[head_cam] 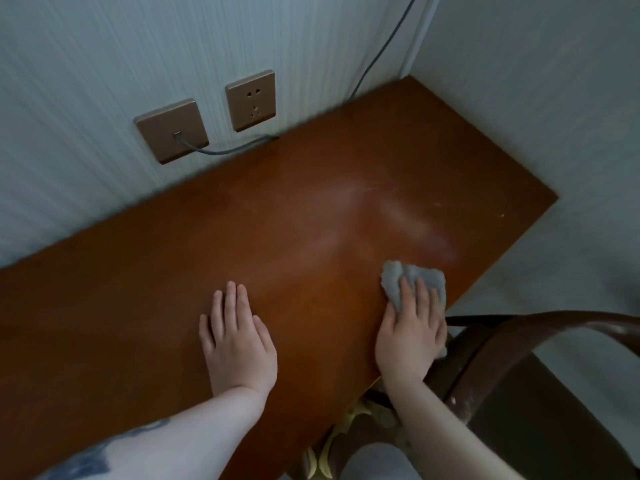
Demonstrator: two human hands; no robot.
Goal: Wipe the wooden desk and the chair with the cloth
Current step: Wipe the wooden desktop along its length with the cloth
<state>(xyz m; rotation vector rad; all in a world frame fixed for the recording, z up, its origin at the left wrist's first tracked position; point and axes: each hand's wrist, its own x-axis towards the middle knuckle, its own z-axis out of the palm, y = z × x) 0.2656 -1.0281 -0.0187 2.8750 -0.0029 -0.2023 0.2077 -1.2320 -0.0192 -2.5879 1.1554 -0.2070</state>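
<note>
Wooden tabletop [214, 237]: reddish-brown, set into a wall corner; a pale smeared sheen is seen on its right half, judged to be the wiped or damp zone.

Grey cloth [408, 277]: crumpled, lying flat on the tabletop near its front right edge, pinned under the right hand [410, 336]. The fingers are laid straight over it, pressing down rather than curling round it, presumably so that pressure is spread for wiping.

Left hand [237, 341]: laid palm-down on bare wood, fingers straight and close together, well apart from the cloth; judged to be a brace for the body.

Both forearms are extended forward from the lower edge of the view.

Chair [519, 344]: dark wood, curved back just beside the tabletop's front right edge; not being touched.
</note>
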